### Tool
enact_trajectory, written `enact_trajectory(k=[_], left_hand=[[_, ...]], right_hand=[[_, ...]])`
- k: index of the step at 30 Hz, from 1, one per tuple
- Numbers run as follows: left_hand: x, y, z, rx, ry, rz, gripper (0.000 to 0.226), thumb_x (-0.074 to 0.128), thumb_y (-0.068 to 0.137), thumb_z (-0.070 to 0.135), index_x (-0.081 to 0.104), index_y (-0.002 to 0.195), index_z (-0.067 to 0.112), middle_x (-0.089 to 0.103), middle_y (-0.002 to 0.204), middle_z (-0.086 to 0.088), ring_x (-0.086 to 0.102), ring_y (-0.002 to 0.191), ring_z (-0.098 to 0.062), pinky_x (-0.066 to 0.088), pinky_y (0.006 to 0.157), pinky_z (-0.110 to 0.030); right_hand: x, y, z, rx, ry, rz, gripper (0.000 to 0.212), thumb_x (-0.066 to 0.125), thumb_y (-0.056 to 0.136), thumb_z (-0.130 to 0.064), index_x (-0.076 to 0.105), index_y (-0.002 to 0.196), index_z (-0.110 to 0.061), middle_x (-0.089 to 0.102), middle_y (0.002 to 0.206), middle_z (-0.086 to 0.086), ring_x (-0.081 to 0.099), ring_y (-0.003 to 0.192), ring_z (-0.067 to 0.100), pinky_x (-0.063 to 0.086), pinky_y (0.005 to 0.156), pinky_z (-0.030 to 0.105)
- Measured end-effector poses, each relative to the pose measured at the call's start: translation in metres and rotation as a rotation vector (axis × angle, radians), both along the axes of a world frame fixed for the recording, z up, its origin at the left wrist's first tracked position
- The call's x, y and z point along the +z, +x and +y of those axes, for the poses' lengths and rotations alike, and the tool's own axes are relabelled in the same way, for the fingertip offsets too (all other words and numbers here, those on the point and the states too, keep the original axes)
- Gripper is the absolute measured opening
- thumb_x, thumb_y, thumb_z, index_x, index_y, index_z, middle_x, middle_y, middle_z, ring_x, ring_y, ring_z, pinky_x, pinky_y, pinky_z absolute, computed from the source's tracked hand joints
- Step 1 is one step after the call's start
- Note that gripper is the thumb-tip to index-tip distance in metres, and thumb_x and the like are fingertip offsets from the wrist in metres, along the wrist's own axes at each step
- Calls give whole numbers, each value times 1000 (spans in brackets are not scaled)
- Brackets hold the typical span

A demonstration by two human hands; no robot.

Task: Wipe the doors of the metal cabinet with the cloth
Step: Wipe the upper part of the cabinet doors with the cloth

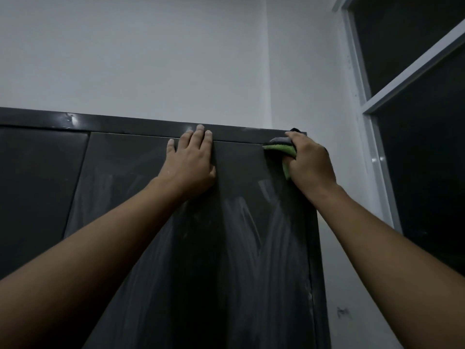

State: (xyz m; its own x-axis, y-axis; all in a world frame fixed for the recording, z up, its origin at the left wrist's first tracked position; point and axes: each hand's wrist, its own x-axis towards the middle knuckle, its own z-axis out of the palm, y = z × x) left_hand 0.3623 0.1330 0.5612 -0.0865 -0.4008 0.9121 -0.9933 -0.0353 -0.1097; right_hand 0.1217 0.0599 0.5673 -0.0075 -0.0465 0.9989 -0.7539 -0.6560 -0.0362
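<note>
Cloth: green and grey, bunched; lying against the top right corner of the right-hand door of the metal cabinet.
Right grip: fingers curling round the cloth; pressing it to the door.
Left grip: lying flat on the door, fingers straight, holding nothing; fingertips reaching over its upper edge.
Door: showing pale streaks.

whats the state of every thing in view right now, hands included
left hand: flat against the cabinet door, fingertips at its top edge
right hand: grips the cloth at the door's top right corner
cloth: bunched, pressed on the door
cabinet door: smeared with pale streaks; shut or ajar, cannot tell
window: panes dark
</note>
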Motion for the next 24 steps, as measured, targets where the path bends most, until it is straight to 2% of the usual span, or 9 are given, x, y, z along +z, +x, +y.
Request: enact_trajectory(k=[2, 4, 7, 10, 12, 15, 17, 22, 24], left_hand=[[-1, -2, -2, 34, -3, -5, 75, 41, 99, 35, 0, 158, 15, -5, 165, -6, -3, 151, -26, 6, 121, -55], [-1, -3, -3, 40, -6, 1, 76, 43, 99, 35, 0, 158, 14, -4, 166, -7, -2, 151, -27, 8, 121, -55], [1, -5, -2, 20, -12, 19, 76, 46, 98, 34, 4, 158, 14, 0, 166, -6, 1, 151, -28, 9, 121, -54], [0, -4, -1, 12, -20, 14, 75, 47, 97, 34, 7, 158, 15, 3, 166, -5, 3, 151, -27, 9, 121, -52], [0, -3, 0, 9, -22, 5, 74, 47, 98, 35, 7, 158, 16, 3, 166, -5, 4, 151, -27, 8, 121, -51], [0, -3, 0, 20, -18, -6, 69, 41, 100, 31, 7, 158, 14, 2, 166, -6, 4, 150, -28, 8, 121, -52], [-1, -3, -2, 41, -14, -24, 65, 35, 102, 29, 5, 158, 12, 0, 165, -8, 2, 150, -30, 8, 120, -53], [0, 7, -4, 8, -46, -54, 70, 42, 100, 34, 9, 157, 14, 6, 165, -8, 7, 150, -30, 12, 120, -52], [0, 11, -6, 4, -51, -62, 70, 42, 100, 36, 8, 158, 15, 6, 165, -8, 7, 150, -29, 12, 121, -51]], right_hand=[[2, -2, -4, 12, -23, -68, 43, 63, 89, -18, 61, 131, -10, 66, 126, 12, 61, 114, 34, 47, 101, 42], [4, 5, -4, 1, -40, -44, 45, 63, 86, -16, 62, 130, -9, 66, 126, 14, 61, 114, 36, 47, 101, 42], [5, 16, 3, 27, -38, 171, 53, 63, 82, -7, 60, 135, -7, 60, 138, 14, 55, 127, 33, 40, 111, 38], [10, 15, 10, 40, -5, 393, 57, 63, 81, -3, 58, 137, -10, 56, 143, 12, 50, 134, 26, 34, 112, 31], [16, 13, 11, 28, 12, 324, 53, 62, 84, -7, 59, 136, -12, 60, 139, 9, 55, 128, 27, 40, 107, 31], [23, 29, 12, -77, 5, 107, 33, 58, 88, -13, 63, 121, -11, 66, 121, 12, 60, 109, 36, 48, 92, 39], [25, 49, 16, -72, -10, 156, 31, 57, 86, -12, 63, 117, -10, 65, 116, 11, 60, 106, 36, 50, 91, 42], [22, 70, 28, -7, 22, 468, 58, 59, 83, -7, 54, 141, -10, 50, 148, 13, 44, 138, 25, 34, 114, 36], [20, 55, 26, -9, 30, 404, 55, 60, 84, -7, 57, 139, -14, 55, 145, 9, 50, 134, 25, 38, 108, 32]])
